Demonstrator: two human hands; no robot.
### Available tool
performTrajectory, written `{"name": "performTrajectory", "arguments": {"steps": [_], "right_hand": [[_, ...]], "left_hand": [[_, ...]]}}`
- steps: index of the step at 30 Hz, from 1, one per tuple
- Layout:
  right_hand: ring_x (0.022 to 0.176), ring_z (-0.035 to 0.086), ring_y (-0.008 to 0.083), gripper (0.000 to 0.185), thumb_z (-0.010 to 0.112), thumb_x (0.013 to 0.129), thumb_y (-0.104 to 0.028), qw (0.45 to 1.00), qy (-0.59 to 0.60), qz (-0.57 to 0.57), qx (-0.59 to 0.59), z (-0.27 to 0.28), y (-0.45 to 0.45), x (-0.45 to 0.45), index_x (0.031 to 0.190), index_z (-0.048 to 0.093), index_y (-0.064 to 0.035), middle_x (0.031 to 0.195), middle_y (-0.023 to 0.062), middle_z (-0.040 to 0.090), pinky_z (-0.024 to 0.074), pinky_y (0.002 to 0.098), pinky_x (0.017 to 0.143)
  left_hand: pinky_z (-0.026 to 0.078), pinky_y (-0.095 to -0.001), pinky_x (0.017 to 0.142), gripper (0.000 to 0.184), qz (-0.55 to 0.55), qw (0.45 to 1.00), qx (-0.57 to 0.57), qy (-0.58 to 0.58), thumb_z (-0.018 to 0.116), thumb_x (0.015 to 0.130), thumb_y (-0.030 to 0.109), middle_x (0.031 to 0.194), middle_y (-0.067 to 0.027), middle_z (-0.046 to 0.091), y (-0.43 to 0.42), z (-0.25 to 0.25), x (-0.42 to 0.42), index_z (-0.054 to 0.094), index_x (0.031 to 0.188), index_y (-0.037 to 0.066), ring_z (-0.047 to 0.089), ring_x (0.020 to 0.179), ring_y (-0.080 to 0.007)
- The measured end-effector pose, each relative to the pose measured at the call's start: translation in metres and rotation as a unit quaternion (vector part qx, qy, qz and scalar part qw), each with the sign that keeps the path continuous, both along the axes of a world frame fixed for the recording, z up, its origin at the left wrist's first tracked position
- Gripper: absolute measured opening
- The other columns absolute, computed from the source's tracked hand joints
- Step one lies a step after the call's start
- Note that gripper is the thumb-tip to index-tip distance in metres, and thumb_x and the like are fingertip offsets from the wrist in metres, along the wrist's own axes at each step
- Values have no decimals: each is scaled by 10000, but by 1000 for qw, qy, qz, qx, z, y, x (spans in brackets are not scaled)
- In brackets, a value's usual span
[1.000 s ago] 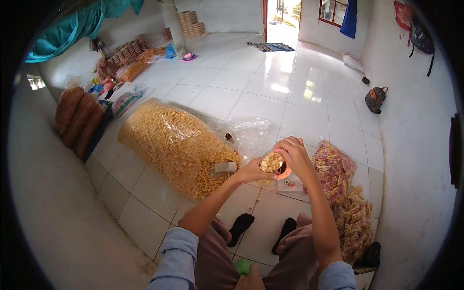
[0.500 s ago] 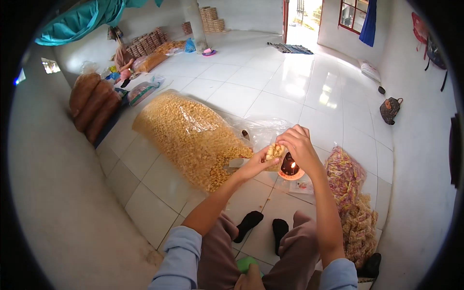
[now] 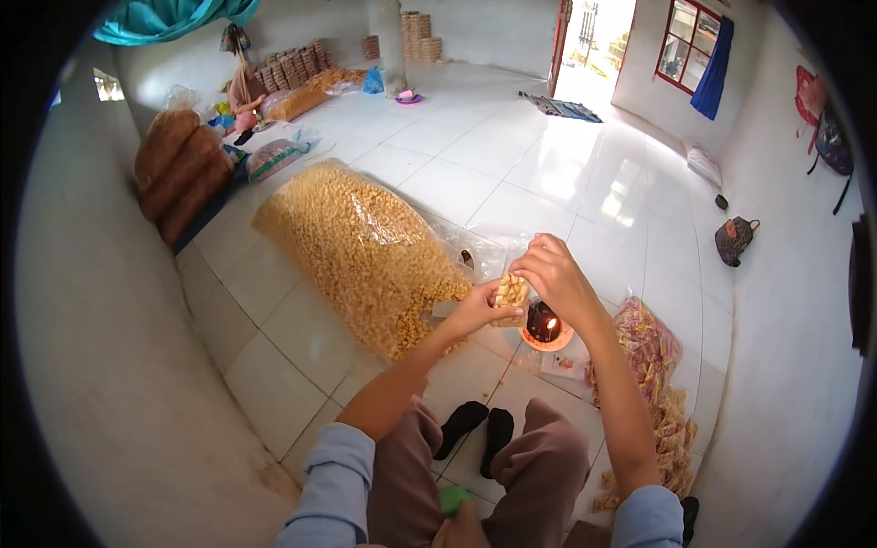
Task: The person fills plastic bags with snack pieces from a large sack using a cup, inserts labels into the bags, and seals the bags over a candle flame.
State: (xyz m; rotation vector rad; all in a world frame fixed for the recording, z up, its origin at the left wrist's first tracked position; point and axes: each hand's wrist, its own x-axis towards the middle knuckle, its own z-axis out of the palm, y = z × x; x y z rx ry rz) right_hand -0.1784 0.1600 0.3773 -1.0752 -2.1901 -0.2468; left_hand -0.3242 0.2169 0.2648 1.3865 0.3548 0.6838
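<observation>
A small clear plastic packet of yellowish snack pieces (image 3: 512, 290) is held up in front of me. My left hand (image 3: 475, 309) is closed round its left side and bottom. The bent fingers of my right hand (image 3: 554, 272) pinch its upper edge. Just below and right of the packet, a small flame (image 3: 550, 324) burns over a dark holder on an orange-rimmed dish (image 3: 546, 345). To the left, a large clear bag of snack pieces (image 3: 356, 247) lies on the floor, its mouth toward my left hand.
On my right lie a bag of pink-and-yellow packets (image 3: 644, 338) and a heap of clear filled packets (image 3: 674, 443). Brown sacks (image 3: 183, 178) lean at the left wall. Another person (image 3: 245, 105) sits at the back left. A brown backpack (image 3: 734, 240) rests by the right wall.
Both hands have shifted slightly left with the packet, whose flat side now faces me more. My feet have drawn closer together. The camera view has tilted a little.
</observation>
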Motion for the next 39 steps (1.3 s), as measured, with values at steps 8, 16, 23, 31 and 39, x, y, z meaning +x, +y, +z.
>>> {"name": "performTrajectory", "arguments": {"steps": [8, 16, 23, 31, 39], "right_hand": [[790, 476, 182, 74, 615, 721, -119, 997, -16, 12, -71, -75, 64, -16, 763, 611, -58, 702, 24, 549, 376, 301, 754], [784, 483, 186, 82, 621, 738, -148, 972, 83, 82, -204, -194, 135, -33, 780, 611, -78, 739, 25, 546, 360, 316, 779], [1019, 462, 264, 474, 672, 697, -129, 945, 74, -89, -305, -375, 179, -23, 1127, 479, -73, 1097, 92, 488, 343, 364, 893], [1078, 400, 286, 647, 683, 572, -25, 960, -2, -109, -258, -379, 201, -22, 1165, 425, -48, 1129, 121, 433, 352, 395, 900], [1078, 390, 295, 503, 517, 646, 65, 975, -46, -69, -207, -406, 211, -49, 1132, 456, -49, 1101, 106, 440, 350, 403, 908]], "left_hand": [[461, -272, 734, 613, 165, 981, 101, 17, 753, 662, 187, 964, -64, 569, 32, -77, -14, 406, 1142, 33, 563, 840, -147], [472, -305, 707, 574, 340, 927, 29, 153, 758, 633, 209, 902, -131, 571, 38, -205, -33, 423, 1076, 63, 583, 816, -199], [499, -266, 608, 479, 467, 852, 12, 237, 720, 669, 138, 868, -96, 571, 40, -276, -60, 415, 1028, 47, 593, 713, -146], [489, -252, 611, 452, 486, 839, -63, 237, 697, 706, 108, 881, -89, 554, 47, -280, -82, 402, 1039, 29, 589, 717, -143], [488, -251, 609, 427, 517, 800, -32, 302, 699, 711, 131, 821, -78, 568, 41, -264, -88, 387, 989, 43, 581, 713, -138]]}}
